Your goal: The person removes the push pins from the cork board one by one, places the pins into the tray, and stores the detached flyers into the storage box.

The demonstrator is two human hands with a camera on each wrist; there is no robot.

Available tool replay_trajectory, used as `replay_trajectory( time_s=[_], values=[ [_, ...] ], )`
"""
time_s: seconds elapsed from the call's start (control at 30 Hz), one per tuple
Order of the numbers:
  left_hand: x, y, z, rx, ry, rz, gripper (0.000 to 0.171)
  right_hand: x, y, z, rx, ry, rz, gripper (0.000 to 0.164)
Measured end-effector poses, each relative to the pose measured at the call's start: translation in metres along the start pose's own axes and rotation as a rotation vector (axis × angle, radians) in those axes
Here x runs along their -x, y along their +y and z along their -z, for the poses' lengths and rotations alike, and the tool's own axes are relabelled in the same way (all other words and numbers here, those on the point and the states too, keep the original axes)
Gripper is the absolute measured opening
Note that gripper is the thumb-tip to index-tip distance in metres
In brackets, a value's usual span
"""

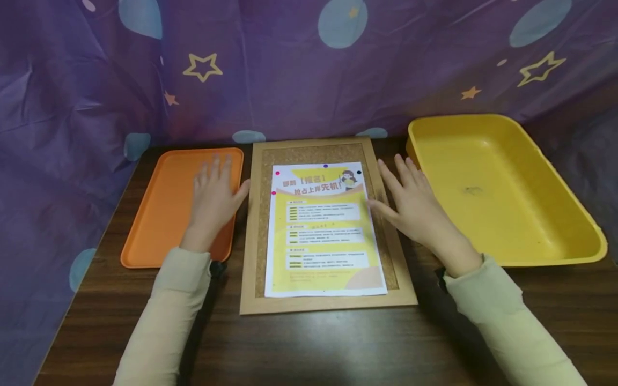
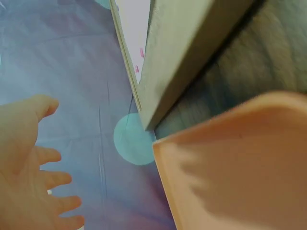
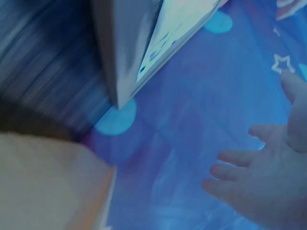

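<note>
And here we are: my left hand (image 1: 214, 205) hovers over the orange tray (image 1: 159, 209), my right hand (image 1: 419, 210) near the yellow bin (image 1: 502, 177), fingers spread, both holding nothing! The board (image 1: 311, 154) lies between them on the worktop (image 1: 309, 348), poster (image 1: 333, 254) up, 4 pins (image 1: 277, 173) showing. For steady handling, I'd grip 2 opposite frame edges evenly, fingertips clear of the paper.

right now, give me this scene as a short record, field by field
left grip: in the air, spread, holding nothing
right grip: in the air, spread, holding nothing
corkboard: wood-framed, between tray and bin
sheet: printed, on corkboard, two pink pins at left edge
tray: orange, left of corkboard
bin: yellow, right of corkboard
backdrop: purple, patterned
</note>
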State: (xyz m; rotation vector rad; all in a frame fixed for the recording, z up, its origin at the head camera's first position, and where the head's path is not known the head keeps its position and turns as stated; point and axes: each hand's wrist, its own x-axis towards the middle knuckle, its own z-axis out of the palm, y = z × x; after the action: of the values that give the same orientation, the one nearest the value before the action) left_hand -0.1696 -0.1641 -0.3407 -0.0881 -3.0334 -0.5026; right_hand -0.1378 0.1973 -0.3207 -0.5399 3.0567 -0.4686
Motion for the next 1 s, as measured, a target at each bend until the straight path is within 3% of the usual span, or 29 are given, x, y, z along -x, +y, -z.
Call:
replay_trajectory(
  time_s=[0.4, 0.57, 0.77, 1.0],
  values=[
    [-0.016, 0.019, -0.004, 0.183, -0.014, -0.034, 0.05, -0.03, -0.022, -0.035, 0.095, -0.17, 0.117, 0.077],
    [-0.022, 0.023, -0.009, 0.268, -0.074, -0.017, 0.047, -0.04, -0.026, -0.048, 0.135, -0.232, 0.148, 0.078],
    [-0.029, 0.025, -0.023, 0.385, -0.171, 0.017, 0.038, -0.047, -0.03, -0.056, 0.182, -0.393, 0.131, 0.083],
    [-0.034, 0.028, -0.033, 0.422, -0.242, -0.025, 0.035, -0.047, -0.029, -0.061, 0.151, -0.46, 0.122, 0.084]
  ],
)
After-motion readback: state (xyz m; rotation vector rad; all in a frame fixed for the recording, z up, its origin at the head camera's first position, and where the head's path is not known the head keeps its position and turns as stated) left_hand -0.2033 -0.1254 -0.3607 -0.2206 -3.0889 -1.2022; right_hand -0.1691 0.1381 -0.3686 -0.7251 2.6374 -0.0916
